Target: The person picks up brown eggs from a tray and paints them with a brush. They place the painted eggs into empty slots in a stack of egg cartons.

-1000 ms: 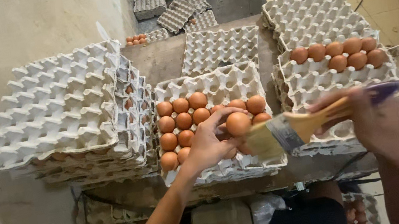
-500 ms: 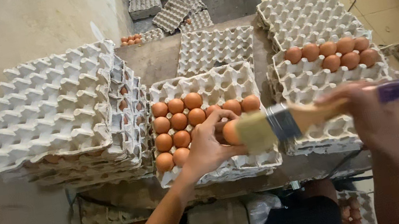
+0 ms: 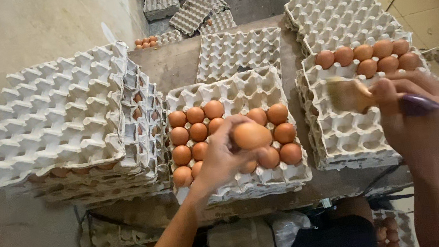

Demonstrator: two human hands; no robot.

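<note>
Left hand (image 3: pixel 224 158) gripped a brown egg (image 3: pixel 251 135) at its fingertips, above the middle tray (image 3: pixel 237 88) — long axis running left to right. Right hand (image 3: pixel 420 109) clasped a brush (image 3: pixel 351 95) — bristles pointing left, over the right tray (image 3: pixel 345 139).

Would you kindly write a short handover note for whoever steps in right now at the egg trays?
Left hand: holds one brown egg above the middle tray.
Right hand: grip on a brush with a purple handle, bristles over the right tray, clear of the egg.
Middle tray: partly filled with brown eggs, its far rows bare.
Right tray: nine eggs along its far edge, the rest bare.
Left: a tall stack of trays, with eggs showing at its side.
Left to do: the held egg belongs in one tray; which one cannot be told.
</note>
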